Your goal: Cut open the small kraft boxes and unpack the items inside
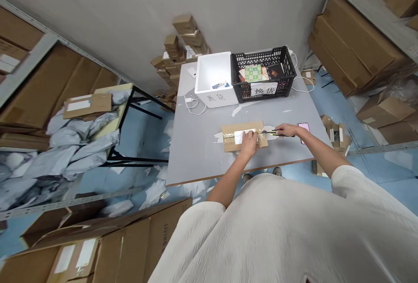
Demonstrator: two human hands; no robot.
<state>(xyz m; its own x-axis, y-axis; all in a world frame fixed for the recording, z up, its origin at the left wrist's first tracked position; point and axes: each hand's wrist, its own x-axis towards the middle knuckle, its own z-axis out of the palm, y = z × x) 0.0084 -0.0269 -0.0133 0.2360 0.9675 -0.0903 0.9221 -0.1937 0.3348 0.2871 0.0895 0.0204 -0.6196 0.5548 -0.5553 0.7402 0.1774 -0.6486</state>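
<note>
A cardboard package (230, 143) with clear tape and a white label lies flat near the front edge of the grey table (196, 143). My left hand (250, 143) rests on top of it with the fingers spread over the label. My right hand (286, 129) is closed around a thin dark tool with yellow marks, a cutter (270, 132) by its look. The tool's tip touches the right end of the package, at the tape.
Behind the package stand a white foam box (217, 98) and a black crate (240, 93) holding books. A phone (303, 132) lies right of my right hand. White cable (196, 105) lies left. Shelves with cartons (355, 48) and grey parcels (54, 161) flank the table.
</note>
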